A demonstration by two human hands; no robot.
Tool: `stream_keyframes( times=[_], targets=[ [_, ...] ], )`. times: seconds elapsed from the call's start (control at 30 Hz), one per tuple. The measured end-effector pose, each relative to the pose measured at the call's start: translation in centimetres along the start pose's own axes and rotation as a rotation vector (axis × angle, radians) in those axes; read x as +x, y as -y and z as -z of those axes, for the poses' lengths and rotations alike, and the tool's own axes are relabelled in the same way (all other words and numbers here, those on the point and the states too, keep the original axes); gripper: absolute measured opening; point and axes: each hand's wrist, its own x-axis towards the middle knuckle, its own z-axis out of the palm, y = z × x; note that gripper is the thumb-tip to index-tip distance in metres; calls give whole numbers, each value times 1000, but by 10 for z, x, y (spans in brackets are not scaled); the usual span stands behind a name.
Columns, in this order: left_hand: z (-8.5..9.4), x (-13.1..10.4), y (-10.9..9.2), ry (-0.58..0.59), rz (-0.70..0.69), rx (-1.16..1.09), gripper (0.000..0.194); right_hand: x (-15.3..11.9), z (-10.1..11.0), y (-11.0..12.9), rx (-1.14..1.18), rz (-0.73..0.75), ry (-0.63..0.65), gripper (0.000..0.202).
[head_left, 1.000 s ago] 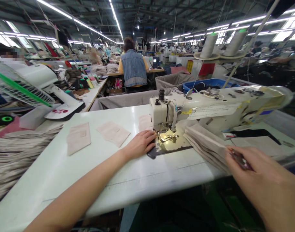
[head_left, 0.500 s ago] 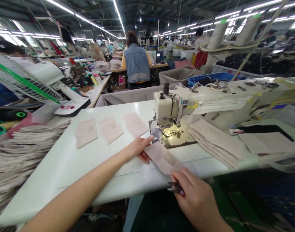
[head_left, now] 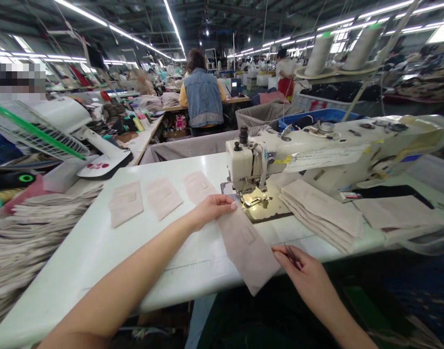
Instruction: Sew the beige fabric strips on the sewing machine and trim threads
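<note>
Slanting between the two hands, a beige fabric piece (head_left: 243,252) lies partly over the front edge of the white table (head_left: 178,271), its lower corner reaching past that edge. A small stitched rectangle shows on its face. The left hand (head_left: 212,212) pinches the upper end, thumb and fingers closed together, just beside the sewing machine's metal plate (head_left: 272,208). The right hand (head_left: 304,266) grips the right-hand edge of the cloth between thumb and fingertip, and also holds a small dark cutting tool (head_left: 293,257) tucked within its curled fingers; how far the tool's blades are open cannot be told.

Three similar beige pieces (head_left: 163,198) lie apart in a row on the table, to the left of the sewing machine (head_left: 316,150). A layered stack of beige fabric (head_left: 323,211) rests to the right of the plate, with another flat beige piece (head_left: 396,212) near it. Farther left are a tall pile of folded fabric (head_left: 43,247) and a white fan (head_left: 61,116). Beyond the table, a person in a denim vest (head_left: 204,102) faces away.
</note>
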Motion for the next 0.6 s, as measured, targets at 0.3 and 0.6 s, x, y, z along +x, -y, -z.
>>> stream_keyframes(
  times=[0.3, 0.6],
  targets=[
    [-3, 19, 2, -15, -103, 445, 27, -6, -8, 2, -32, 59, -21, 29],
    [-21, 33, 1, -284, -249, 983, 14, -14, -22, -7, -171, 421, 23, 7]
  ],
)
